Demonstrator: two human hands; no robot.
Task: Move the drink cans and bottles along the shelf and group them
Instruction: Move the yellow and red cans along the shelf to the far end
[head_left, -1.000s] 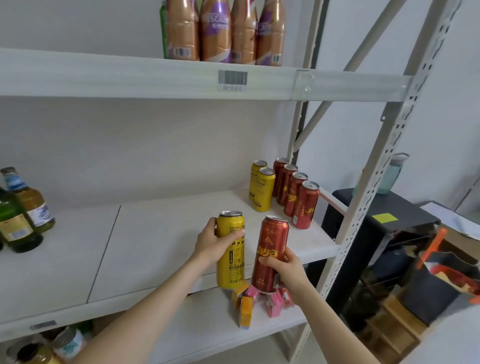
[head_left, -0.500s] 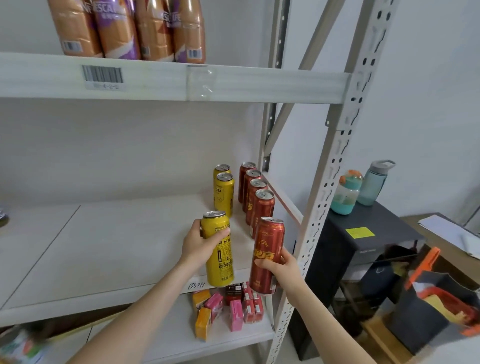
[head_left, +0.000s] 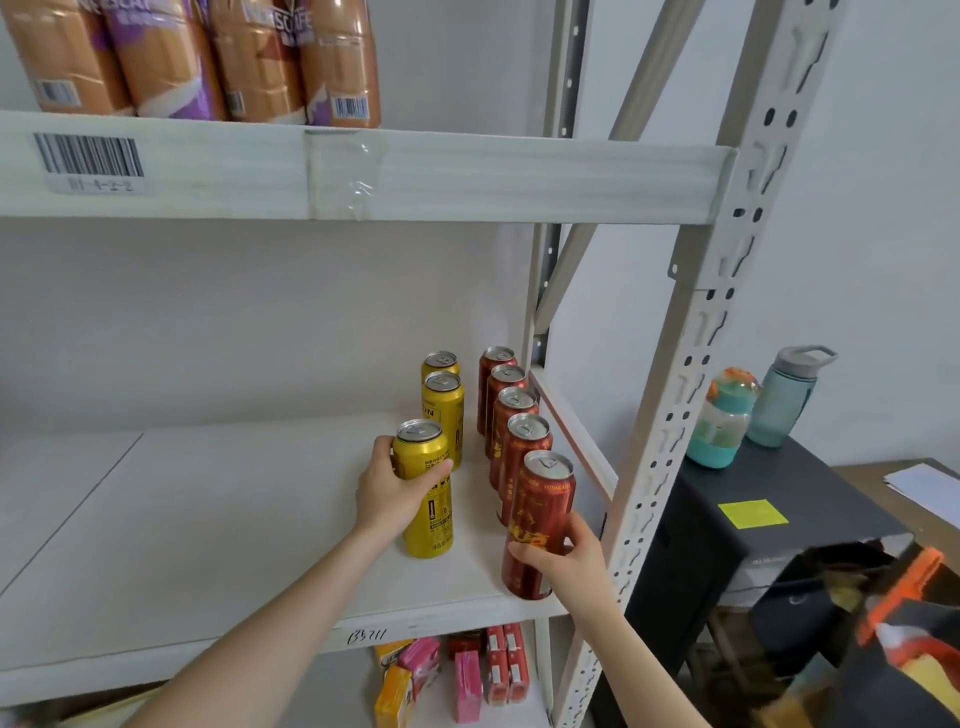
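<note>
Gripping a yellow can (head_left: 427, 512) round its upper half, the left hand (head_left: 392, 493) sits just left of the frame's centre, thumb across the near face and fingers curled round the far side. The can stands upright on the white shelf board (head_left: 208, 519). Lower and to the right, the right hand (head_left: 569, 564) clasps a red can (head_left: 543, 512) at its middle, thumb across the label. This can leans slightly, top toward the right, with its base at the board's front edge (whether the base sits flat cannot be told). Behind the held yellow can, two more yellow cans (head_left: 443, 410) stand one behind the other, the nearer one just beyond the left hand. Beside them to the right, a row of four red cans (head_left: 514, 415) runs back toward the wall, and the held red can is just in front of the nearest, in line with the row. Across the top of the frame runs an upper shelf (head_left: 467, 182) carrying orange and purple coffee bottles (head_left: 249, 57), with a barcode label (head_left: 88, 158) on its front lip at upper left. Below the board, at bottom centre, small cartons (head_left: 467, 680) in pink, red and yellow lie bunched. At right, beyond the perforated upright post (head_left: 691, 364), two water bottles (head_left: 724, 421) stand on a dark cabinet (head_left: 831, 499) bearing a yellow note (head_left: 753, 513).
</note>
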